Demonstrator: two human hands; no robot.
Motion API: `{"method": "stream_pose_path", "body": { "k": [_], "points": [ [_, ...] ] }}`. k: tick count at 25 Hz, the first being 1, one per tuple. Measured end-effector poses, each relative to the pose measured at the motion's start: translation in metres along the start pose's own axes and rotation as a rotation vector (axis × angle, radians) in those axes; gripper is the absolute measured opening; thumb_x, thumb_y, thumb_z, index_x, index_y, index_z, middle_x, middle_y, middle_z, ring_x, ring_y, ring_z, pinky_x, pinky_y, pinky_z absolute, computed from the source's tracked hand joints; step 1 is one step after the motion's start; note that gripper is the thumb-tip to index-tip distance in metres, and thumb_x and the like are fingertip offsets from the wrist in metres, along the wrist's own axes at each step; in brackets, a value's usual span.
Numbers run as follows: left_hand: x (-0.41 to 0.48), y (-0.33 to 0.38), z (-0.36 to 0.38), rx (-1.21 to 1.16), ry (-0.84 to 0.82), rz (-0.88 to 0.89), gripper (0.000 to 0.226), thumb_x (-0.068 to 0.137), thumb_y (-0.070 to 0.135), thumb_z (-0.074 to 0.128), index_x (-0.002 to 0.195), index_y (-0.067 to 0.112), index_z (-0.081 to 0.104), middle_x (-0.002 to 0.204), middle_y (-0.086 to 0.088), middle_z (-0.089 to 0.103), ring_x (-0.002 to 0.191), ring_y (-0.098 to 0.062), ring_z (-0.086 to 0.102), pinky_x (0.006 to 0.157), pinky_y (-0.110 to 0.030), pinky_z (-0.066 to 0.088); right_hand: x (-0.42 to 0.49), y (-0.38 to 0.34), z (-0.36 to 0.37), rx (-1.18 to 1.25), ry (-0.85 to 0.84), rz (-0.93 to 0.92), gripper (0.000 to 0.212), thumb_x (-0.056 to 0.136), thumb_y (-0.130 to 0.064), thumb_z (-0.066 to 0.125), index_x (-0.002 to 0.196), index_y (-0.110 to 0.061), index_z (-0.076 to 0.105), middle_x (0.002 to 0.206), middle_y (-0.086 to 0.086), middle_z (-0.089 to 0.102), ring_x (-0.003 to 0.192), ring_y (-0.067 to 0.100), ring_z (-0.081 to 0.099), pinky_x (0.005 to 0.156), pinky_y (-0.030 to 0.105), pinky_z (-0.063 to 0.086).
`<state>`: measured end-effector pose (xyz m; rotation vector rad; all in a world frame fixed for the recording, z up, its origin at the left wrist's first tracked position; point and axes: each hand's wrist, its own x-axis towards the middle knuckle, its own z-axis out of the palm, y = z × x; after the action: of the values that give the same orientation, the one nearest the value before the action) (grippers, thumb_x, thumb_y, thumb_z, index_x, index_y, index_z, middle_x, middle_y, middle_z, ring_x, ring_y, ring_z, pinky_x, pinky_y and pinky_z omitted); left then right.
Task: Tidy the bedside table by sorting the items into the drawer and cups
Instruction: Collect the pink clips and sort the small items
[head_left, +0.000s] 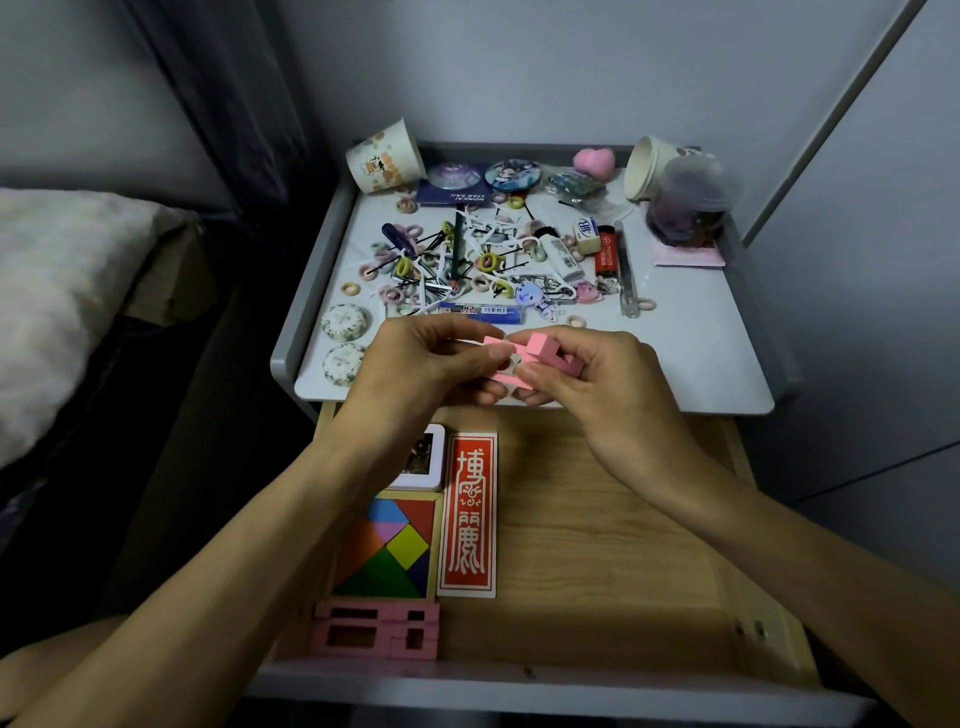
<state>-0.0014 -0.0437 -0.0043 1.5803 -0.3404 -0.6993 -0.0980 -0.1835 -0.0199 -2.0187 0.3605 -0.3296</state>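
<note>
Left hand (415, 364) and right hand (587, 374) are meeting at six o'clock on the bedside table (701, 338), both pinching a pink wooden puzzle piece (540, 351) with curled fingers. Below them, the open drawer (597, 519) is holding a tangram (387, 551), a red card (467, 514) and pink blocks (374, 629). Tipped paper cups are lying at eleven (384, 163) and one o'clock (647, 166).

The white table (691, 358) carries a heap of hair ties and hairpins (467, 260) at its middle. A paper cup (385, 163) lies tipped at the back left, a second cup (644, 167) at the back right. Two round tins (344, 322) sit front left, and a red lighter (607, 254) lies right of the heap.
</note>
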Motion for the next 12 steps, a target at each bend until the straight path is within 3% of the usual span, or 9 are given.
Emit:
{"method": "stream_pose_path", "body": {
  "k": [4, 7, 12],
  "points": [
    [-0.001, 0.000, -0.001, -0.008, 0.016, -0.004, 0.011, 0.081, 0.000, 0.068, 0.092, 0.000, 0.071, 0.078, -0.018, 0.073, 0.058, -0.018, 0.067, 0.060, -0.022, 0.059, 0.001, -0.001, -0.004, -0.109, -0.009, -0.060, 0.027, 0.093, -0.021, 0.061, 0.118, -0.012, 0.065, 0.090, -0.006, 0.070, 0.075, 0.003, 0.068, 0.070, 0.013, 0.053],
    [0.001, -0.002, -0.002, -0.005, 0.045, -0.005, 0.010, 0.081, 0.001, 0.069, 0.091, 0.001, 0.072, 0.077, -0.016, 0.074, 0.056, -0.018, 0.066, 0.059, -0.022, 0.059, 0.006, -0.004, -0.014, -0.315, 0.046, -0.101, 0.026, 0.096, -0.028, 0.055, 0.114, -0.010, 0.050, 0.086, -0.008, 0.060, 0.071, 0.002, 0.058, 0.063, 0.005, 0.043],
    [0.000, -0.003, -0.003, 0.054, 0.029, 0.003, 0.008, 0.081, 0.002, 0.070, 0.089, 0.003, 0.072, 0.076, -0.015, 0.074, 0.055, -0.017, 0.067, 0.057, -0.020, 0.057, 0.009, -0.007, -0.024, -0.366, -0.106, 0.003, 0.024, 0.096, -0.037, 0.053, 0.099, -0.019, 0.038, 0.067, -0.012, 0.047, 0.056, -0.008, 0.050, 0.050, 0.011, 0.037]
  ]
}}
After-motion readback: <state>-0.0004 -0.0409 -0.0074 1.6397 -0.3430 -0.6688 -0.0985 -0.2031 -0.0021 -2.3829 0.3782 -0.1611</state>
